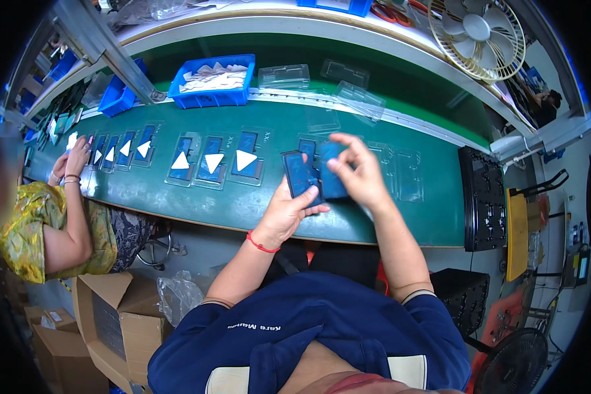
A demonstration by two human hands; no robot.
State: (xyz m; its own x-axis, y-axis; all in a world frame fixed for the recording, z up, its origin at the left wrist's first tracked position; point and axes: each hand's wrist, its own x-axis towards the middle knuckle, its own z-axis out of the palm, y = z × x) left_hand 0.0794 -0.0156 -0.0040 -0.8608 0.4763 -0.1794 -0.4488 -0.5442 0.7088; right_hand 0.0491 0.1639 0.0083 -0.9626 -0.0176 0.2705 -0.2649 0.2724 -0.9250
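My left hand (289, 209) is closed round a flat dark rectangular panel with a blue face (297, 172), thumb pressed near its lower end. Beside it, my right hand (362, 172) pinches a second blue-faced panel (332, 180) between thumb and fingers. Both panels are held above the green bench, close together, with part of another blue piece (306, 146) visible behind them. To the left on the bench lie clear plastic trays, each with a blue panel and a white triangular piece (245, 160). Just right of my hands are more clear trays (410, 175).
A blue bin (211, 98) of white pieces stands at the back, near clear lids (284, 77). Stacked black trays (482, 197) stand at the bench's right end. A co-worker (52, 220) sits at the left. A fan (476, 27) hangs upper right; cardboard boxes (138, 335) stand below.
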